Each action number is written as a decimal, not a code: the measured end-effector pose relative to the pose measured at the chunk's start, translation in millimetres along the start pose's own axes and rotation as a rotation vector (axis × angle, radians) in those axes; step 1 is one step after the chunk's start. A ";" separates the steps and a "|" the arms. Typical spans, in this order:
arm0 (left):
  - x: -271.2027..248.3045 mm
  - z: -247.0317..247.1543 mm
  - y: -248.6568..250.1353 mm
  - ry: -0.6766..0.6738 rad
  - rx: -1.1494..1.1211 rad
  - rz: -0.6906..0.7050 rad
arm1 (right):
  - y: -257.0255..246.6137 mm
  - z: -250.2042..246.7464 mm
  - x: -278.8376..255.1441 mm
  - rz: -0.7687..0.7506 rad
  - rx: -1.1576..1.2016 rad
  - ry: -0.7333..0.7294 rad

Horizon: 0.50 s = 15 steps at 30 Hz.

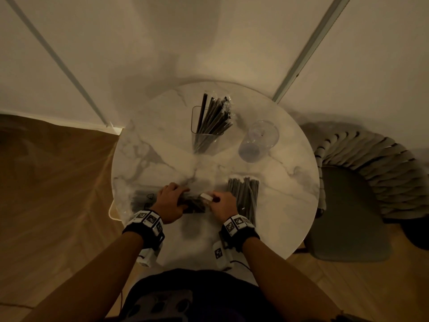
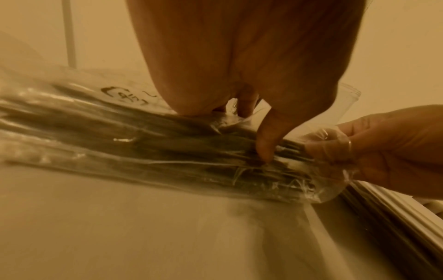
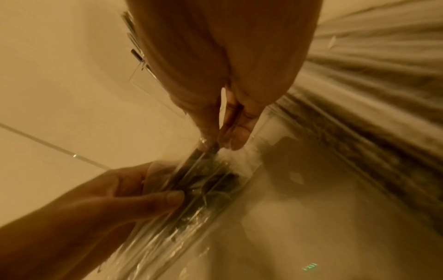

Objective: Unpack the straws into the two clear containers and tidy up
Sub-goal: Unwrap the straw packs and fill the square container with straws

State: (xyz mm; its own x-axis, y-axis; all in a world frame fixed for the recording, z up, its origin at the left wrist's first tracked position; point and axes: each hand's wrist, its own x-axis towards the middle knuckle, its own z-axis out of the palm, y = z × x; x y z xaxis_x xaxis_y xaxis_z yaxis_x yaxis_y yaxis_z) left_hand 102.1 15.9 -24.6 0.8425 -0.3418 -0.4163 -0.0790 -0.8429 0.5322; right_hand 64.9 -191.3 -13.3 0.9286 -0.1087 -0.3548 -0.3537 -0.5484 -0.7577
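A clear plastic packet of dark straws point(image 1: 190, 203) point(image 2: 143, 147) point(image 3: 206, 187) lies across the near part of the round marble table point(image 1: 290, 201). My left hand point(image 1: 171, 201) point(image 2: 251, 117) grips the packet, thumb point(image 2: 266, 144) pressed on top. My right hand point(image 1: 222, 205) point(image 3: 230, 128) pinches the packet's plastic end. At the back stand a square clear container point(image 1: 204, 135) holding dark straws still in their wrap and an empty round clear container point(image 1: 260, 142). A loose bundle of straws point(image 1: 246, 196) lies right of my right hand.
A padded chair point(image 1: 362, 194) stands right of the table. Pale walls rise behind, and wooden floor point(image 1: 46, 194) shows to the left. Bare marble lies between my hands and the containers.
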 end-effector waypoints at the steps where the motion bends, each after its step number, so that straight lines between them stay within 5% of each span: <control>1: 0.1 0.7 -0.9 0.005 0.004 -0.001 | 2.4 -1.3 1.3 0.006 -0.001 0.000; 15: 3.8 3.5 1.2 0.075 0.094 -0.004 | 17.1 -3.0 9.8 0.138 0.167 -0.014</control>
State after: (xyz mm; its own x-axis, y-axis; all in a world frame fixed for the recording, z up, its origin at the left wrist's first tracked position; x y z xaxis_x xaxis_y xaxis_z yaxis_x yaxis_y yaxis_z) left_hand 103.4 12.2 -28.1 0.8800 -0.3091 -0.3607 -0.1219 -0.8808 0.4574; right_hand 68.4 -204.2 -28.0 0.8689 -0.1615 -0.4679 -0.4921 -0.3843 -0.7811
